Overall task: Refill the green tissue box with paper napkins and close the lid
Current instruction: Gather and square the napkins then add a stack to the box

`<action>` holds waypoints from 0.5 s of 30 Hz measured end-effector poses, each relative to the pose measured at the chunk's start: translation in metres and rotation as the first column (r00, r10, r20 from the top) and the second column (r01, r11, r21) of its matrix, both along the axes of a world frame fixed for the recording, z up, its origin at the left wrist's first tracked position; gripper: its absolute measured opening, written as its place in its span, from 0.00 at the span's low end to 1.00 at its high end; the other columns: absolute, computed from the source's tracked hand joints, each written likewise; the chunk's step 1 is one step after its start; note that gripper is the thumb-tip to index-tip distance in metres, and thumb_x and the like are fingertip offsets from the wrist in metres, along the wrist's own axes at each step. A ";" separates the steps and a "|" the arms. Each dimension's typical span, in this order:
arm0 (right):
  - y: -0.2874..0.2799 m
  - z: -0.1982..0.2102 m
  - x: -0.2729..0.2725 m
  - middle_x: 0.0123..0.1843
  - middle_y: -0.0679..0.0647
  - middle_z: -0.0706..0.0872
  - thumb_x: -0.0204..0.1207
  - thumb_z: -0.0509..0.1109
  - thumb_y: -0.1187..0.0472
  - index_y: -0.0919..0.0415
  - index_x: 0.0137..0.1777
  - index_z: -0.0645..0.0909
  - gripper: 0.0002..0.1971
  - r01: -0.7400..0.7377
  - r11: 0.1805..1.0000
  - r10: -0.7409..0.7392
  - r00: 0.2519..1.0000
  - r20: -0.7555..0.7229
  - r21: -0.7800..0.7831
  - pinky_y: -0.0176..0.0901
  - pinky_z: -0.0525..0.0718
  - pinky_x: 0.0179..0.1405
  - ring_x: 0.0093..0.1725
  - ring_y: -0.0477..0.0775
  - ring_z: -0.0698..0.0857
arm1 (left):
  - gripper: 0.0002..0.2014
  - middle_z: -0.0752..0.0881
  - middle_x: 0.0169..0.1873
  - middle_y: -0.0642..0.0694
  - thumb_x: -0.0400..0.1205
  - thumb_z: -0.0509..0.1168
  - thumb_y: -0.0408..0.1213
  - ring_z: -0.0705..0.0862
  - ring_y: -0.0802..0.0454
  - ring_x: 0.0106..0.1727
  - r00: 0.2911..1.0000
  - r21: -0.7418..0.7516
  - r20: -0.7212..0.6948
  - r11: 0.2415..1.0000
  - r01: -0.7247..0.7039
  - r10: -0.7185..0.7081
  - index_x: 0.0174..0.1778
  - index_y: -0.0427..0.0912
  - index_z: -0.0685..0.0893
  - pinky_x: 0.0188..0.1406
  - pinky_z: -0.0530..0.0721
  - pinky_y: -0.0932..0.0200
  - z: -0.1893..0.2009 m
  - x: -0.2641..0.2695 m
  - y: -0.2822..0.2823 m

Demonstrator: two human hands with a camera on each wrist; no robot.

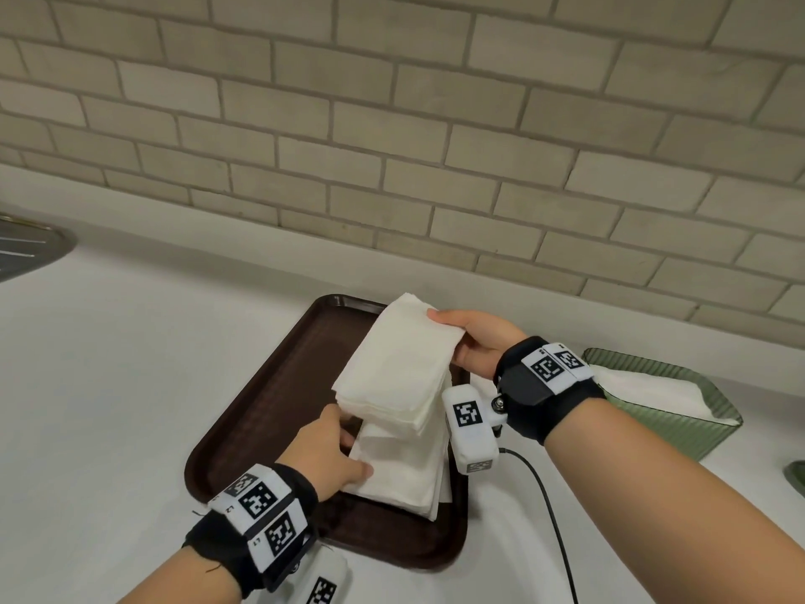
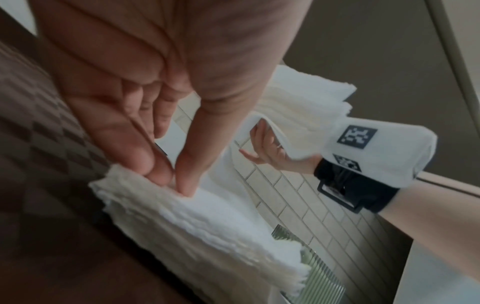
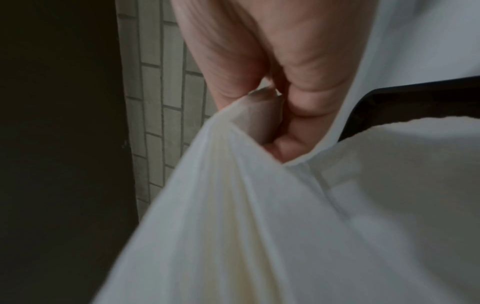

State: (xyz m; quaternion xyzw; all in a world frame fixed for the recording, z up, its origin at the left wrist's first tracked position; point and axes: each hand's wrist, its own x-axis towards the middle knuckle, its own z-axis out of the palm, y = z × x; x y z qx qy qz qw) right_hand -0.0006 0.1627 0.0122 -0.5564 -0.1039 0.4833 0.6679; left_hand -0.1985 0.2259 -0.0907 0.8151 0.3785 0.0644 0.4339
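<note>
- Green tissue box (image 1: 679, 411): on the white counter (image 1: 130, 364), right of the brown tray (image 1: 279, 385), lid off, white napkins already inside.
- Lifted napkin bundle (image 1: 392, 368): held above the tray, far end raised.
- Right hand (image 1: 472, 342): thumb on top, fingers beneath, gripping the bundle's far edge.
- Remaining napkin stack (image 1: 405, 468): lies flat on the tray under the bundle.
- Left hand (image 1: 324, 451): fingers straight and together, pressing down on the stack's near edge.
- Behind: tiled wall (image 1: 392, 124).
</note>
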 end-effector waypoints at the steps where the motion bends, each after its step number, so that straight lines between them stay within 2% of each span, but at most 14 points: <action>1: 0.000 0.003 0.000 0.33 0.59 0.90 0.78 0.66 0.73 0.71 0.47 0.80 0.02 0.016 1.000 -0.016 1.000 0.001 0.017 0.46 0.89 0.37 0.32 0.53 0.90 | 0.34 0.80 0.48 0.55 0.71 0.76 0.39 0.83 0.57 0.48 1.000 -0.007 0.001 1.000 0.003 -0.003 0.71 0.47 0.67 0.50 0.83 0.62 0.000 0.001 0.000; 3: -0.002 0.009 0.001 0.32 0.59 0.90 0.78 0.66 0.73 0.71 0.45 0.80 0.02 0.033 0.998 -0.033 0.999 -0.002 0.053 0.46 0.89 0.38 0.30 0.52 0.90 | 0.37 0.80 0.49 0.54 0.70 0.76 0.38 0.83 0.57 0.47 1.000 -0.025 0.001 1.000 0.005 -0.005 0.73 0.46 0.66 0.49 0.84 0.61 -0.001 0.001 0.001; 5: -0.003 0.014 0.003 0.35 0.60 0.90 0.78 0.66 0.72 0.71 0.46 0.80 0.02 0.059 0.994 -0.058 0.998 -0.010 0.087 0.47 0.88 0.40 0.31 0.53 0.90 | 0.37 0.80 0.51 0.51 0.70 0.76 0.36 0.85 0.53 0.47 1.000 -0.059 0.002 0.998 0.003 -0.003 0.72 0.46 0.66 0.51 0.87 0.56 -0.003 0.001 0.002; 9: -0.010 0.027 0.007 0.34 0.60 0.89 0.78 0.66 0.72 0.71 0.46 0.79 0.02 0.161 0.969 -0.156 0.987 -0.038 0.189 0.45 0.89 0.36 0.31 0.53 0.89 | 0.36 0.80 0.54 0.49 0.70 0.76 0.35 0.86 0.49 0.48 1.000 -0.100 -0.006 0.995 -0.004 0.003 0.72 0.46 0.67 0.54 0.86 0.52 -0.004 0.001 0.001; 12: -0.021 0.042 0.016 0.44 0.60 0.88 0.78 0.67 0.69 0.69 0.48 0.79 0.03 0.240 0.928 -0.247 0.969 -0.009 0.285 0.46 0.86 0.52 0.43 0.54 0.87 | 0.35 0.77 0.59 0.49 0.70 0.76 0.37 0.81 0.51 0.54 1.000 -0.021 -0.021 1.000 0.003 -0.003 0.71 0.48 0.68 0.55 0.83 0.60 -0.002 0.002 -0.002; 13: -0.026 0.047 0.019 0.46 0.59 0.87 0.78 0.67 0.69 0.69 0.48 0.79 0.03 0.259 0.913 -0.276 0.961 0.008 0.315 0.46 0.85 0.55 0.46 0.54 0.87 | 0.33 0.75 0.60 0.49 0.71 0.76 0.38 0.79 0.54 0.55 1.000 0.015 -0.026 1.000 0.012 -0.012 0.70 0.49 0.69 0.53 0.80 0.64 0.000 0.002 -0.003; 15: -0.036 0.056 0.027 0.48 0.58 0.87 0.78 0.67 0.68 0.68 0.49 0.79 0.03 0.289 0.882 -0.322 0.946 0.028 0.373 0.46 0.85 0.55 0.47 0.53 0.87 | 0.28 0.75 0.58 0.50 0.71 0.75 0.41 0.78 0.57 0.53 0.999 0.044 -0.041 0.998 0.036 -0.034 0.65 0.52 0.72 0.48 0.77 0.69 0.002 0.002 -0.004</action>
